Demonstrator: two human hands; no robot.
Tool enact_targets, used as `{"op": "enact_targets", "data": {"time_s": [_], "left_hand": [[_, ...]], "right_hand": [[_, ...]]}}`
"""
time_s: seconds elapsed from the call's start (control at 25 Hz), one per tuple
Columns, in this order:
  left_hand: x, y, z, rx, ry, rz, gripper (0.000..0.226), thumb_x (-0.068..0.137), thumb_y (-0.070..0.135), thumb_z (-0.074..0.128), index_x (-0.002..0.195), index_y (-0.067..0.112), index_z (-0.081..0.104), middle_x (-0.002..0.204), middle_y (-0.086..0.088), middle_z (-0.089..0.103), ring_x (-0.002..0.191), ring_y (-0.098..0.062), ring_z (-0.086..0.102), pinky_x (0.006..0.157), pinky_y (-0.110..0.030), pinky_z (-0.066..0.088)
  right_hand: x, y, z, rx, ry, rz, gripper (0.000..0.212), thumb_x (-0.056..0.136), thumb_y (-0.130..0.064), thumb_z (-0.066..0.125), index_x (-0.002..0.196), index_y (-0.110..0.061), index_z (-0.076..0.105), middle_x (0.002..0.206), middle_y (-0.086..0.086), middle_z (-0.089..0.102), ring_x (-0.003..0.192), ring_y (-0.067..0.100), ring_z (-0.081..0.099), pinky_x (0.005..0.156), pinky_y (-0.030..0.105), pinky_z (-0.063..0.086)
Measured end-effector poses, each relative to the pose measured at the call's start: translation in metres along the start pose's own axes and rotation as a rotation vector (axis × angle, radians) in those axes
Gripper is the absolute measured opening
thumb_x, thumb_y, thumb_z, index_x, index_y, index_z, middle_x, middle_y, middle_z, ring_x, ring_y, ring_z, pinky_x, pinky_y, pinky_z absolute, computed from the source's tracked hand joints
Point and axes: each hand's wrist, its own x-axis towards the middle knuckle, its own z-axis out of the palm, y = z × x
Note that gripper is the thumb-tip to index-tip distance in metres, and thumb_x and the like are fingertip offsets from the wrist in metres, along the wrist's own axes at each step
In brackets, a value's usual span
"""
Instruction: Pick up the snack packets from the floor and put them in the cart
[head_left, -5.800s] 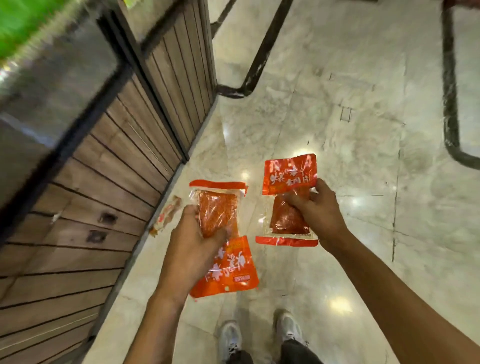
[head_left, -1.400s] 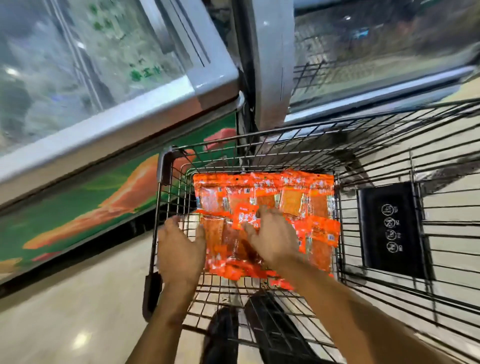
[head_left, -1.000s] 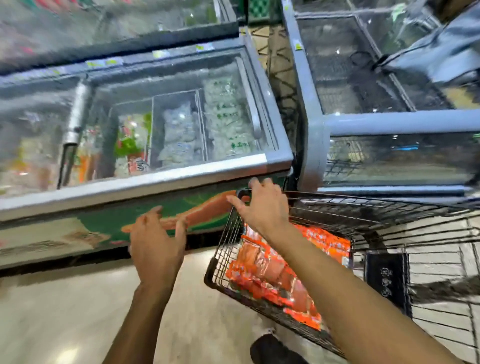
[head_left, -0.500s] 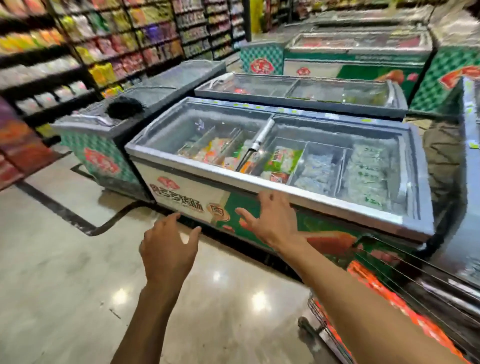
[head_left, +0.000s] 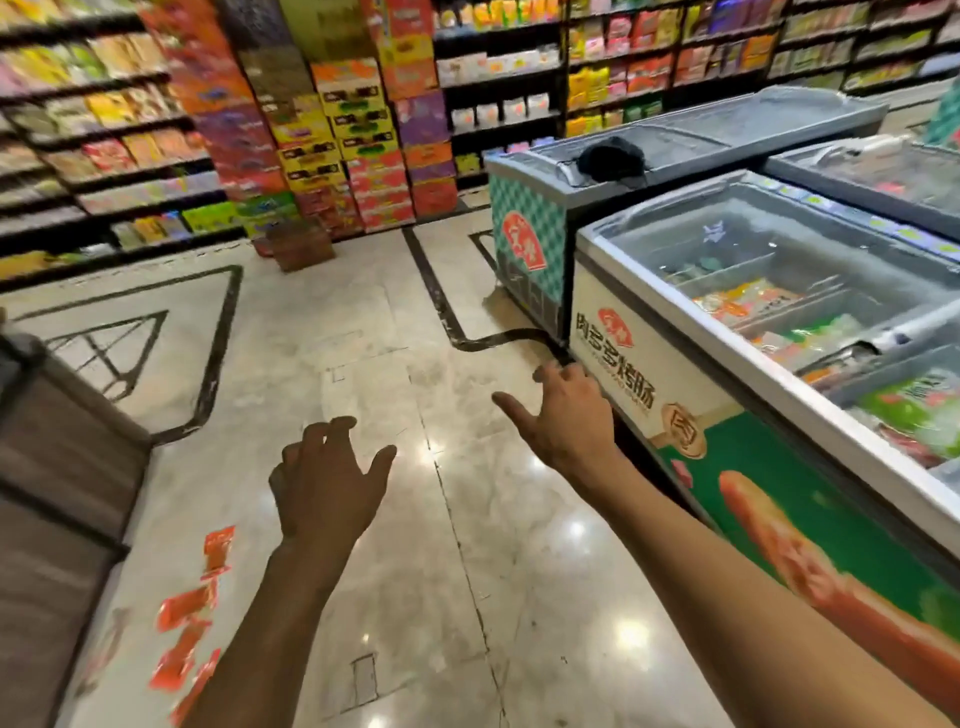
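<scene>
Several orange-red snack packets (head_left: 183, 639) lie in a line on the shiny floor at the lower left, along the foot of a wooden fixture; one packet (head_left: 218, 548) lies a little farther up. My left hand (head_left: 327, 483) hovers above the floor to the right of them, empty, fingers spread. Farther right, beside the freezer's corner, my right hand (head_left: 566, 421) is also empty with its fingers apart. The cart is out of view.
A glass-topped chest freezer (head_left: 737, 374) runs along the right, with a second freezer (head_left: 535, 244) behind it. A dark wooden fixture (head_left: 57, 493) stands at the left. Stocked shelves (head_left: 104, 140) and stacked cartons (head_left: 358, 135) line the back. A crate (head_left: 301, 247) sits on the floor.
Both hands put their packets in the cart and came away empty. The view has swung left from the cart and freezers to the open floor, where the packets have come into sight.
</scene>
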Motion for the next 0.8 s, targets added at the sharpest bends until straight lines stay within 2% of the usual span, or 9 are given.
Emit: {"op": "enact_targets", "data": {"time_s": [0.2, 0.44, 0.56, 0.8], "left_hand": [[0.011, -0.142, -0.030, -0.021, 0.103, -0.253, 0.061, 0.088, 0.058, 0.065, 0.137, 0.022, 0.057, 0.137, -0.010, 0.058, 0.121, -0.039, 0.055, 0.100, -0.049, 0.045], [0.027, -0.295, -0.053, -0.079, 0.146, -0.457, 0.061, 0.088, 0.059, 0.064, 0.137, 0.023, 0.056, 0.135, -0.008, 0.059, 0.122, -0.036, 0.055, 0.098, -0.048, 0.045], [0.034, -0.363, -0.055, -0.070, 0.143, -0.534, 0.060, 0.088, 0.057, 0.063, 0.136, 0.021, 0.057, 0.134, -0.012, 0.060, 0.123, -0.038, 0.055, 0.099, -0.048, 0.047], [0.072, -0.471, -0.037, -0.095, 0.097, -0.696, 0.057, 0.087, 0.057, 0.065, 0.134, 0.026, 0.057, 0.139, -0.008, 0.057, 0.129, -0.034, 0.051, 0.099, -0.052, 0.049]], "right_hand": [[-0.006, -0.134, 0.082, 0.037, -0.207, -0.204, 0.072, 0.087, -0.077, 0.046, 0.129, -0.019, 0.056, 0.121, 0.009, 0.057, 0.110, 0.031, 0.056, 0.084, 0.043, 0.052], [-0.016, -0.277, 0.165, 0.031, -0.322, -0.340, 0.072, 0.086, -0.078, 0.047, 0.129, -0.021, 0.055, 0.124, 0.009, 0.057, 0.112, 0.033, 0.056, 0.087, 0.045, 0.052], [-0.020, -0.338, 0.204, 0.021, -0.372, -0.401, 0.071, 0.086, -0.077, 0.048, 0.128, -0.020, 0.056, 0.123, 0.010, 0.058, 0.111, 0.034, 0.057, 0.086, 0.045, 0.053], [-0.003, -0.443, 0.296, -0.006, -0.505, -0.529, 0.069, 0.086, -0.074, 0.053, 0.129, -0.020, 0.056, 0.123, 0.010, 0.057, 0.110, 0.033, 0.058, 0.083, 0.041, 0.051]]}}
